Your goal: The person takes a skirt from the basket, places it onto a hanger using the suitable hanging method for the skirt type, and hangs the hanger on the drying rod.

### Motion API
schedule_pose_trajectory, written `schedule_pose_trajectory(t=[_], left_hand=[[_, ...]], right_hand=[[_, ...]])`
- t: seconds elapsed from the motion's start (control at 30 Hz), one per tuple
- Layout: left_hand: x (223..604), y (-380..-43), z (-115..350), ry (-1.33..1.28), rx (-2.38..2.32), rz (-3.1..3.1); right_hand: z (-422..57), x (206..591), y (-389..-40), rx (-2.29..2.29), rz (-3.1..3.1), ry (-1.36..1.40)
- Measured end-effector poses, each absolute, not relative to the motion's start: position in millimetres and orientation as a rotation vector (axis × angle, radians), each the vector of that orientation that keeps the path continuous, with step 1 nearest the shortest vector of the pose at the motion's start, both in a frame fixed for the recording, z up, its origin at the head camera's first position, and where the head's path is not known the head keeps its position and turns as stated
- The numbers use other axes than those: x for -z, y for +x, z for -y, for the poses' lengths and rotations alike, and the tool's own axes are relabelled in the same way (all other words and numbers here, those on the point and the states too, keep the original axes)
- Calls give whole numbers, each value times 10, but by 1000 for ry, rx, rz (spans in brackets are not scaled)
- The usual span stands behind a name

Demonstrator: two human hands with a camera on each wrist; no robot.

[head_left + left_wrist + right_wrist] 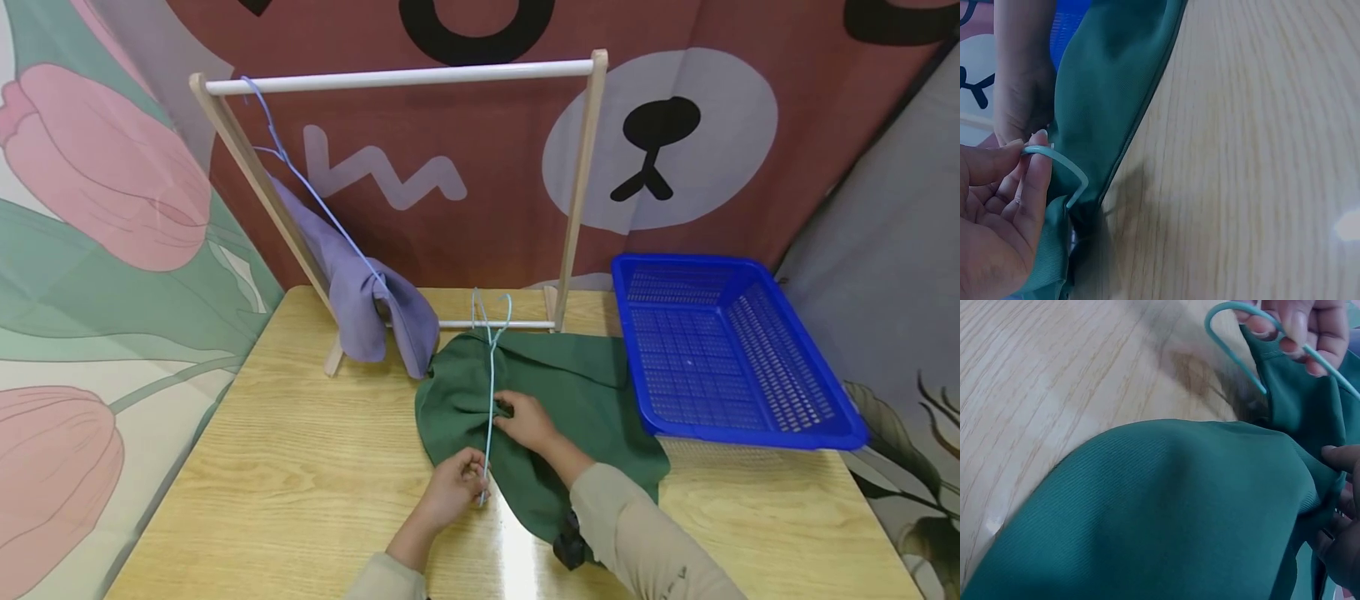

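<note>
A light-blue wire hanger (492, 392) lies over a dark green garment (577, 379) on the table, its hook toward the rack. My left hand (452, 487) pinches the hanger near its curved end, between thumb and fingers. That rounded end (1072, 169) sticks out past the fingertips in the left wrist view, beside the garment's edge. Close by, my right hand (528, 422) holds a fold of the green cloth right at the hanger's wire. In the right wrist view, thumb and fingers of the right hand (1344, 544) grip the gathered cloth, partly cut off by the frame.
Behind the garment stands a wooden rack with a white top rail (405, 77). A purple garment (360, 308) hangs from its left side on a blue hanger (322, 200). A blue plastic basket (750, 437) sits at the right, beside the green cloth, on the wooden table (300, 467).
</note>
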State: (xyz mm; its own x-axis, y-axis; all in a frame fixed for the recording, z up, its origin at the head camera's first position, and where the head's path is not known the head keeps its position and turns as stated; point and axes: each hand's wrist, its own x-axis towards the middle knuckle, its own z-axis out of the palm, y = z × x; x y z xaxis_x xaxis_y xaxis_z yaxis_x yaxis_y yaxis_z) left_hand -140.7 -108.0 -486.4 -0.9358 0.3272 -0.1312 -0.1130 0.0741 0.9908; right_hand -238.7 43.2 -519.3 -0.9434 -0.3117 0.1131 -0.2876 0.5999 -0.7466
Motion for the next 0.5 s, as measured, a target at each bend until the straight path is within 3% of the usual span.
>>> schedule_pose_trajectory(t=[0.5], left_hand=[[4864, -1376, 1050, 256, -1820, -2105]], right_hand=[[-484, 5177, -2417, 1551, -2616, -499]])
